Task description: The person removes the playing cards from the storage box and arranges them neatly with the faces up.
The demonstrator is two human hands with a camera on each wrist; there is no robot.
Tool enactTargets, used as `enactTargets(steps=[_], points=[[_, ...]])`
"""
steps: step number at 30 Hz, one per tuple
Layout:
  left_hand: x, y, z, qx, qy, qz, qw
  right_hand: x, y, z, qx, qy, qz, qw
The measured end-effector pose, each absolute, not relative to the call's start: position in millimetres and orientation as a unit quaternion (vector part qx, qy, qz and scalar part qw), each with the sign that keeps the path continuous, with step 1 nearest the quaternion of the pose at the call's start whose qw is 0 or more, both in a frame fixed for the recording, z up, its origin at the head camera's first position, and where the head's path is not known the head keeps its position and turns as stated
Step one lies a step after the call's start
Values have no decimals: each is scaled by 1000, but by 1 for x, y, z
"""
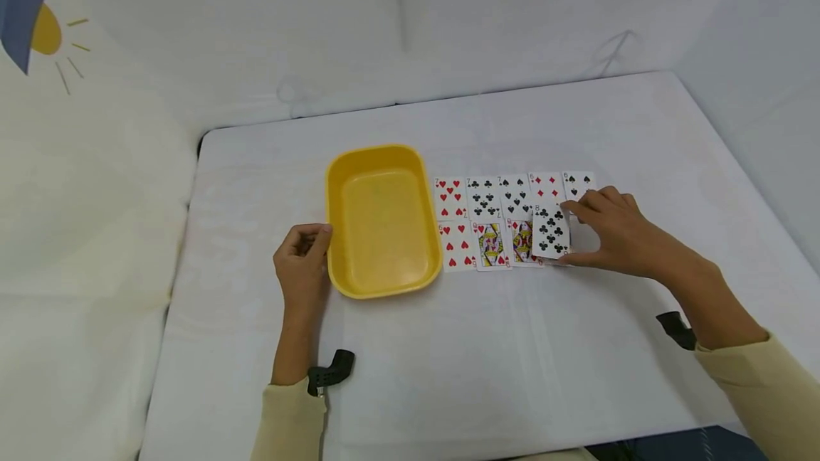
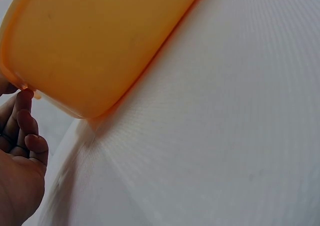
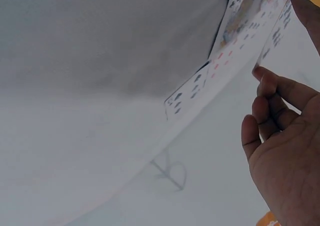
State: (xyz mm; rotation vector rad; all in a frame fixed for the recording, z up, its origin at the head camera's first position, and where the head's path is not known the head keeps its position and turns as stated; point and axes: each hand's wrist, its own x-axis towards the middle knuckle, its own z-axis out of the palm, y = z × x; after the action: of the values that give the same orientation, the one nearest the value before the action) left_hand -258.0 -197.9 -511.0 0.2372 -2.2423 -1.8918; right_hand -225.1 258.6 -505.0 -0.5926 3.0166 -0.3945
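My right hand grips an eight of clubs by its edges, thumb at the near corner and index finger at the far one. The card is held over the right end of two rows of face-up cards, overlapping a queen of diamonds in the head view. Left of that lies a queen of hearts. A queen of clubs shows in the right wrist view, largely hidden from the head. With thumb and fingers, my left hand pinches the left rim of a yellow tray.
The far row runs from a seven of hearts past a seven of clubs, a seven of spades and a six of diamonds to a spade card. All lie on a white-covered table, with pale walls behind.
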Motion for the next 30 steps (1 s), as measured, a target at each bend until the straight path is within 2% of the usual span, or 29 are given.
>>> enactTargets(steps=[30], points=[[-257,-209,-509,89,-757,-639,102,-206,296,-517,-147,981,-120,35]])
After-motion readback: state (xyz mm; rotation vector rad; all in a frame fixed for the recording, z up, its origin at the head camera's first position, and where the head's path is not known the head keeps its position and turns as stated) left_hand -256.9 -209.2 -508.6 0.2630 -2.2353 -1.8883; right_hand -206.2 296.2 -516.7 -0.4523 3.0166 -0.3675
